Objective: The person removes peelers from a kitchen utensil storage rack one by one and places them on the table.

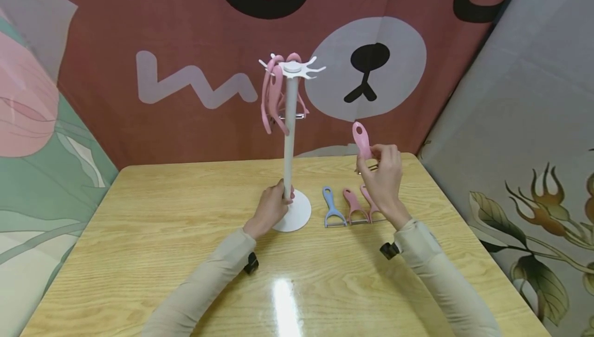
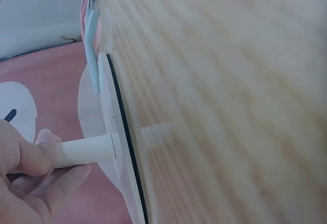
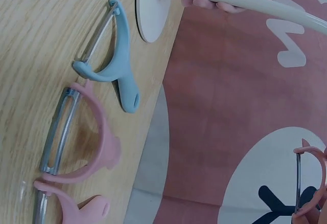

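Note:
My left hand grips the white pole of an upright stand, low down near its round base. Pink peelers hang from the left side of the stand's pronged top. Raised above the table, to the right of the stand, my right hand pinches a pink peeler by its lower part, handle end up. In the right wrist view its blade frame shows at the right edge. Below lie a blue peeler and two pink peelers in a row.
The wooden table reaches back to a wall cloth printed with a bear face. A floral cloth hangs along the right side, and a green and pink one along the left.

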`<state>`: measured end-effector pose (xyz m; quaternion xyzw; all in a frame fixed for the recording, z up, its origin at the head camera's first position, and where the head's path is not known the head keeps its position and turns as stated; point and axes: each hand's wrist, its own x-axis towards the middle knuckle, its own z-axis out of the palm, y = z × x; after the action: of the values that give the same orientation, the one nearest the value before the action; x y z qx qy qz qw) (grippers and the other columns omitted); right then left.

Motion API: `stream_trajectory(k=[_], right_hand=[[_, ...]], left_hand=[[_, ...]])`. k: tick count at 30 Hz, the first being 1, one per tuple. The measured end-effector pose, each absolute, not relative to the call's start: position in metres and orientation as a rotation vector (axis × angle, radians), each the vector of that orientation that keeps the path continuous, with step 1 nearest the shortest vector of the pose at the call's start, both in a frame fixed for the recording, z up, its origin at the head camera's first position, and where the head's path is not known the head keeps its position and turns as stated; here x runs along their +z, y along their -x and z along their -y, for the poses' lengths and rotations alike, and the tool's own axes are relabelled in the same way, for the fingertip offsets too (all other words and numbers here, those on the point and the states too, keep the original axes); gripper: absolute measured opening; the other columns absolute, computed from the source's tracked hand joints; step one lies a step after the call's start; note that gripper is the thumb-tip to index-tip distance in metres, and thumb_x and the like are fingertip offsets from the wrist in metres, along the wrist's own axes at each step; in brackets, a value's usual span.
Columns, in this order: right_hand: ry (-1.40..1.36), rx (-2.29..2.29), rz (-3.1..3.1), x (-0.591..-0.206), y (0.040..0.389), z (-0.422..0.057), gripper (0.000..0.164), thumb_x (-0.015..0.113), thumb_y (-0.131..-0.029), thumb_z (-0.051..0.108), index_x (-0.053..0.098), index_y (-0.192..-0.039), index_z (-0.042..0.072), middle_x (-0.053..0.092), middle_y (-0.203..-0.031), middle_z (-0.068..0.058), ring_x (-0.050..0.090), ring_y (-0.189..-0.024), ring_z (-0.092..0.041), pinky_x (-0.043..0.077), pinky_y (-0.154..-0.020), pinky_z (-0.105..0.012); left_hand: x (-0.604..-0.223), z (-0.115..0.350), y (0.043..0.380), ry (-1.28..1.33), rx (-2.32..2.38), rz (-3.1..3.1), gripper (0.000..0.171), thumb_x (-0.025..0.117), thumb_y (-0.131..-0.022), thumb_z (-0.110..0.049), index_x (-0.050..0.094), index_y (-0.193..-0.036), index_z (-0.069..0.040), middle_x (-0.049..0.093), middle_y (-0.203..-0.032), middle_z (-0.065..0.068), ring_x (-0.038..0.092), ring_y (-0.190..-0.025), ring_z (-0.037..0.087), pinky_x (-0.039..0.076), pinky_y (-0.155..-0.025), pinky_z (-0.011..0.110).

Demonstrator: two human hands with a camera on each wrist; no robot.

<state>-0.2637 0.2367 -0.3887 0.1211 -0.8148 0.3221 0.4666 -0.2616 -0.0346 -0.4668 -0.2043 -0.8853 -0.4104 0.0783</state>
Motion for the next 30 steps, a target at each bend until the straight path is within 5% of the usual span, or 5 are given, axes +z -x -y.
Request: stream_trajectory(k=[30], right_hand=[[-0.190,0.743,2.205,-0.403,0.261,-0.254,0.025,0.073,-0.088,0.018,0.063,-0.097,-0.003,0.060,-0.089,-0.018,0.057,-0.081,-0.032,0.044,-0.068,-0.047]], left_hand=[[-0.466,0.034,0.262,0.627,-1.236,2.641,0.021,0.068,-0.085,0.011,0.057,-0.095,-0.004,0.066,-0.088,0.012,0.065,-0.083,0.023,0.055,-0.074,0.038]])
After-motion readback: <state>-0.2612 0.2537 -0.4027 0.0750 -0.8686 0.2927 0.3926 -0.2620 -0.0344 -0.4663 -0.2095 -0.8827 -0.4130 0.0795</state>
